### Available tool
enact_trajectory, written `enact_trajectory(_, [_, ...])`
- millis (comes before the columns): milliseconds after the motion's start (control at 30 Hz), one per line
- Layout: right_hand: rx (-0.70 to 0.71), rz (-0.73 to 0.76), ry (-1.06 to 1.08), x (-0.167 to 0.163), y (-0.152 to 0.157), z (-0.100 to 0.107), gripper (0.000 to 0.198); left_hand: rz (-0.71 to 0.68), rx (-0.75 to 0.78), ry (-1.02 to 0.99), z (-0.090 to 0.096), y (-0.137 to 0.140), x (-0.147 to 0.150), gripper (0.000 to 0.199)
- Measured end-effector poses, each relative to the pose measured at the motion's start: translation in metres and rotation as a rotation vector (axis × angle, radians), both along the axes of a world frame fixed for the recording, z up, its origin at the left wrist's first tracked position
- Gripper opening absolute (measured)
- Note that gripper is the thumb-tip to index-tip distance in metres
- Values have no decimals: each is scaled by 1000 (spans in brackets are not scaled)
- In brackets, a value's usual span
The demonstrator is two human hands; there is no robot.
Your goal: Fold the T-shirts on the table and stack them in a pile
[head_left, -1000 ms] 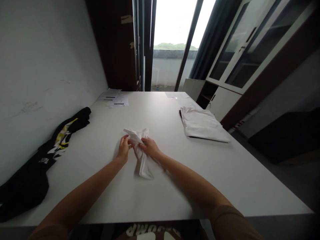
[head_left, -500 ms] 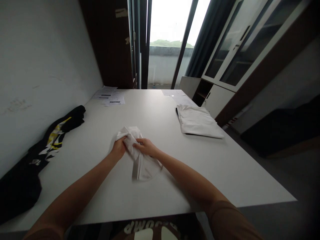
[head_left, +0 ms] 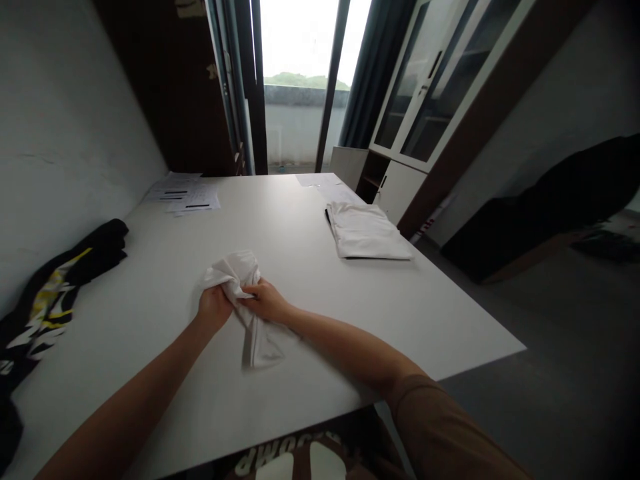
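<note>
A bunched white cloth garment [head_left: 235,270] is between my two hands, above the middle of the white table [head_left: 350,313]. My left hand [head_left: 215,307] is closed on its left side, with the fingertips hidden in the folds. From the right, my right hand [head_left: 265,300] pinches the fabric. A loose end of the cloth hangs down below my hands toward the tabletop. The cloth's exact kind is hard to tell while it is crumpled.
On the table's right side lies a folded stack of white cloth [head_left: 367,230] with a dark layer underneath. Black clothing with yellow and white print [head_left: 55,293] lies along the left wall. Papers [head_left: 185,193] are at the back left, and a white cabinet [head_left: 400,187] stands beyond the table.
My view has turned to the right, so everything sits further left. My hands have drawn closer together and gathered the white cloth into a tighter bunch.
</note>
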State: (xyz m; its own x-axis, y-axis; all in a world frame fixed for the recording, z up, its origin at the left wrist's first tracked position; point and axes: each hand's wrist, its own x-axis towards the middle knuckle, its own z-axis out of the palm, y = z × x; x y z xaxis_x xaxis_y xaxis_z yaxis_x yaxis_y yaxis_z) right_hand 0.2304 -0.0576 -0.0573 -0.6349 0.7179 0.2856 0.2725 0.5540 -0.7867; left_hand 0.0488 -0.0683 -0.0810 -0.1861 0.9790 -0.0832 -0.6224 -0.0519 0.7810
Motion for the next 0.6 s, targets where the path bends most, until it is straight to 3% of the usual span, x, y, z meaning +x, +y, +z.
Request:
enact_trajectory(167, [80, -150, 25, 12, 7, 25, 22, -71, -6, 15, 9, -9, 10, 37])
enact_trajectory(300, [220, -315, 16, 41, 33, 52, 27, -98, -3, 68, 17, -17, 13, 47])
enact_trajectory(600, [468, -708, -181, 189, 119, 100, 35, -145, -17, 110, 25, -24, 24, 45])
